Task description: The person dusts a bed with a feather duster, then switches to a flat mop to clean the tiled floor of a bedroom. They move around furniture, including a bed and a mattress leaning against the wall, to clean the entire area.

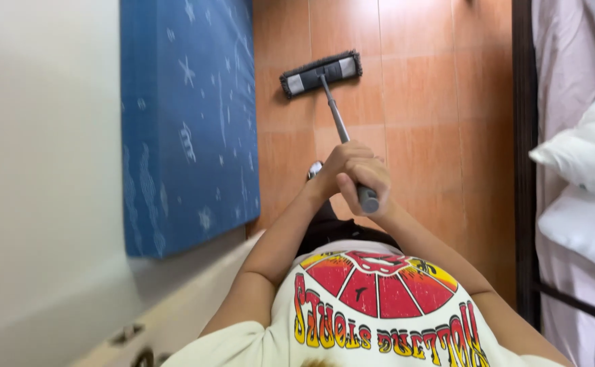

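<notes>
A flat mop with a dark fringed head (pixel 321 73) rests on the orange tiled floor (pixel 426 102) ahead of me. Its grey metal handle (pixel 337 112) runs back to my hands. My left hand (pixel 340 162) and my right hand (pixel 372 178) are both wrapped around the upper end of the handle, close together, in front of my printed cream shirt (pixel 379 306). The handle's dark end grip pokes out below my right hand.
A blue patterned mattress (pixel 189 122) leans against the white wall (pixel 39 170) on the left. On the right stands a bed with a dark frame (pixel 525 136), a pink sheet and white pillows (pixel 583 149). The strip of floor lies between them.
</notes>
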